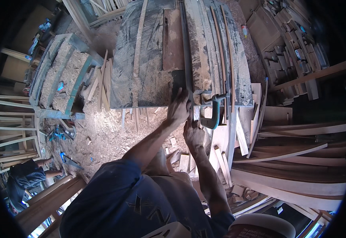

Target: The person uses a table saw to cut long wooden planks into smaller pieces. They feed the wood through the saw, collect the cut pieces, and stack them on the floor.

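A long, narrow wooden strip (pixel 187 59) lies lengthwise along the dusty worktable (pixel 125 59), its near end at the front edge. My left hand (pixel 179 108) is closed over it at that edge, fingertips pressed down on its top. Just below and closer to me, my right hand (pixel 194 137) is closed around the near end, which the fingers mostly hide. Right of my hands, a green C-clamp (pixel 212 115) grips the table's front edge beside several lengthwise boards. A reddish-brown plate (pixel 173 39) is set in the tabletop left of the strip.
Sawdust and offcuts cover the floor (pixel 105 135). A second sawdust-covered table (pixel 64 75) stands at the left. Curved boards (pixel 292 174) are stacked at the right, with piled wood blocks (pixel 292 51) behind. Another person (pixel 26 176) bends at the lower left.
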Demonstrator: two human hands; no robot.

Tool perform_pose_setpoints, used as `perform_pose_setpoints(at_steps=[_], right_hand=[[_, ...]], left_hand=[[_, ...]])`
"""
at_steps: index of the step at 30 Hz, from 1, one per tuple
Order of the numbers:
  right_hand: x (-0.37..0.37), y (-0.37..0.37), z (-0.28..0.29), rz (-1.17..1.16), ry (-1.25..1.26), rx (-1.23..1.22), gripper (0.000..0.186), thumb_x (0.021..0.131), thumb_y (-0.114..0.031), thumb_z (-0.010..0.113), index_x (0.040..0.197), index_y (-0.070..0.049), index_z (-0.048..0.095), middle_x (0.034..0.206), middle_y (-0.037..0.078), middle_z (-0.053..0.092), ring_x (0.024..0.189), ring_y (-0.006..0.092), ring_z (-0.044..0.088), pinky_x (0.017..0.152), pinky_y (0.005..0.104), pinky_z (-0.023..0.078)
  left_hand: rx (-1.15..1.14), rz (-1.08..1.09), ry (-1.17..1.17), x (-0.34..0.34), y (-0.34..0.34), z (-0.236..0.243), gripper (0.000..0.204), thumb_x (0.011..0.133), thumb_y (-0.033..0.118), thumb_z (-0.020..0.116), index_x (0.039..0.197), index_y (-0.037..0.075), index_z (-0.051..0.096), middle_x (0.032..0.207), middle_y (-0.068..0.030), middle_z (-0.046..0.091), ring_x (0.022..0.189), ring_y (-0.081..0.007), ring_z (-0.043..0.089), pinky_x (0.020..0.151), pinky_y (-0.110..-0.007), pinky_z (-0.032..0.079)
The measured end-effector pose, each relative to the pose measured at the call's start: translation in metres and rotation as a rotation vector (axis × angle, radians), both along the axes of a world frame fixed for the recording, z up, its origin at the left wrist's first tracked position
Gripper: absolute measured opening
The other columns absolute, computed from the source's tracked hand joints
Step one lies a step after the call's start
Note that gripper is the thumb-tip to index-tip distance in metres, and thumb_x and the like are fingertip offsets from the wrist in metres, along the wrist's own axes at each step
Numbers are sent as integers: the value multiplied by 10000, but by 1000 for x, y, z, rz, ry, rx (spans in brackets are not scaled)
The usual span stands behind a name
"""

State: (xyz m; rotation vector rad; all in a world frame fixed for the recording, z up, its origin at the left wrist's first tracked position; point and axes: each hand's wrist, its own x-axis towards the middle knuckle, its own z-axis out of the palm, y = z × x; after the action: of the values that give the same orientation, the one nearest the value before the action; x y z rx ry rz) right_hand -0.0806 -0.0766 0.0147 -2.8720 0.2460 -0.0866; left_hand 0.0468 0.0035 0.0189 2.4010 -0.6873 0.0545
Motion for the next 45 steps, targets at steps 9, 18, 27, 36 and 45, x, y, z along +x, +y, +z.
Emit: perform_pose_setpoints(at_steps=[9,18,27,36,45], right_hand=[[9,-17,7,157,-73,-90,163,845,-215,582,747,-88,616,615,117,600,473,268,602,417,423,445],[28,-17,-18,98,-38,-78,332,856,-257,605,565,-98,585,628,151,621,482,309,620,424,439,461],[64,-22,-2,163,23,-183,162,813,-208,575,725,-102,661,675,113,651,562,247,659,461,409,510],[95,-21,-4,92,-3,-112,158,844,-230,584,791,-104,662,760,134,674,594,260,673,500,425,545],[105,-17,-12,44,-36,-64,149,791,-214,628,788,-70,664,698,159,653,591,330,678,493,476,522]], left_hand=[[-23,20,81,-8,-5,-9,575,828,87,617,1366,-63,478,1367,-260,523,1362,-389,416,1199,-556,173],[-22,57,82,6,-11,1,612,776,65,624,1356,-68,482,1320,-263,556,1367,-398,405,1212,-554,121],[43,93,123,43,-21,-3,576,795,92,604,1340,-59,496,1331,-235,559,1376,-392,395,1205,-583,99],[153,38,-21,74,-24,1,597,773,102,625,1340,-48,514,1337,-196,568,1396,-363,376,1202,-603,83],[74,60,22,87,-27,-1,637,732,89,645,1338,-56,510,1328,-205,566,1409,-360,355,1196,-613,94]])
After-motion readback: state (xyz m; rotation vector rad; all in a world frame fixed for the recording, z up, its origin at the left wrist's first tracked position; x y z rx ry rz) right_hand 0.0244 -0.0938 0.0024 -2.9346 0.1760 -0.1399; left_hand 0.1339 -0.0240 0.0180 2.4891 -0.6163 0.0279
